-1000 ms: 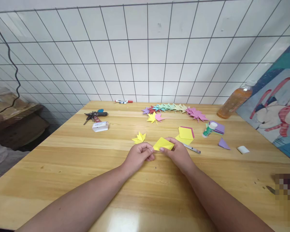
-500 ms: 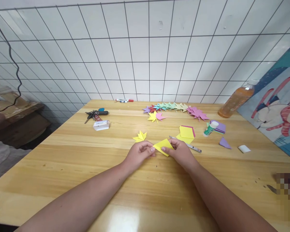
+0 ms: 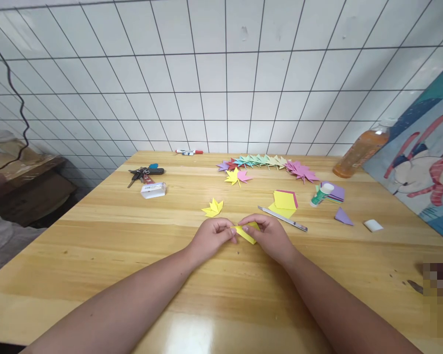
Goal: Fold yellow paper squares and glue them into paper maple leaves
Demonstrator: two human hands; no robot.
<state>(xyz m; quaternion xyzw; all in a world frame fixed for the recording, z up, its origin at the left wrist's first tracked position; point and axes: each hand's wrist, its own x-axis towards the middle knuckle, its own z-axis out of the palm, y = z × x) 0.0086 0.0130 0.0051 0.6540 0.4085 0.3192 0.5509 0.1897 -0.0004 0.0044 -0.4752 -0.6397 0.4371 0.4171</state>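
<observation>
Between my two hands is a small folded piece of yellow paper [image 3: 248, 235], just over the table. My left hand [image 3: 213, 237] pinches its left corner. With thumb and fingers, my right hand [image 3: 270, 234] grips its upper right part and covers some of it. A folded yellow paper leaf [image 3: 213, 208] lies just beyond my left hand. Past my right hand, a utility knife [image 3: 283, 219] rests slantwise beside yellow paper squares [image 3: 285, 200] with a dark pink sheet under them.
Folded paper leaves [image 3: 260, 161] in several colours line the back of the wooden table [image 3: 133, 275]. At right are a glue stick [image 3: 322, 194], a purple triangle [image 3: 342, 216], an eraser [image 3: 372, 225] and a bottle [image 3: 362, 150]. Keys [image 3: 146, 173] and a small box [image 3: 153, 190] sit left.
My right hand has moved left, over the top edge of the yellow paper, closer to my left hand. Less of the paper shows, and it looks narrower. The view has shifted slightly.
</observation>
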